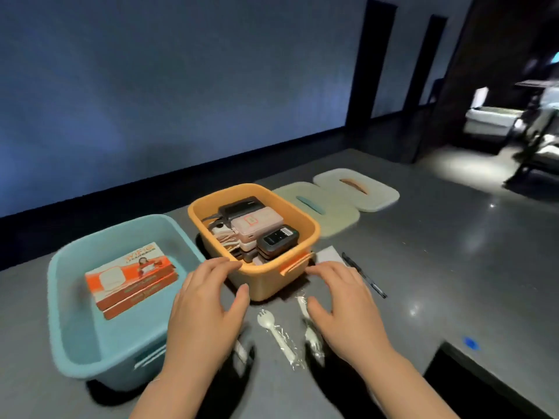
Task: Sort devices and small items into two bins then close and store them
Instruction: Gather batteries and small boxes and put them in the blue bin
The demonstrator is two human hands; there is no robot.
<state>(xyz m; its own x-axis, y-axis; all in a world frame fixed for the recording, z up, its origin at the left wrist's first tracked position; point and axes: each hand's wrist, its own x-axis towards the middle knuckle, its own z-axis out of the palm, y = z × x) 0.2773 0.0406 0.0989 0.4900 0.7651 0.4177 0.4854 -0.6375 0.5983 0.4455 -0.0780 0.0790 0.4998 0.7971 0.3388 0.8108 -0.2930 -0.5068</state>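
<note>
An orange bin (pixel 272 285) stands mid-table, packed with several devices such as a black power bank (pixel 242 207), a pink one (pixel 257 222) and a small black device (pixel 278 238). Left of it a blue bin (pixel 75 337) holds orange boxes (pixel 133 281). My left hand (pixel 205 309) hovers by the orange bin's near left corner, fingers spread and empty. My right hand (pixel 344 309) hovers at the bin's near right corner, open and empty. Wrapped white sporks (pixel 276 335) lie between my hands; another spork (pixel 305 306) is partly under my right hand.
Two lids lie behind the orange bin: a greenish lid (pixel 329 216) and a pale lid (pixel 360 189) overlapping it. A white card (pixel 328 255) and a black pen (pixel 363 273) lie right of the bin. A dark gap (pixel 472 379) cuts the table at front right.
</note>
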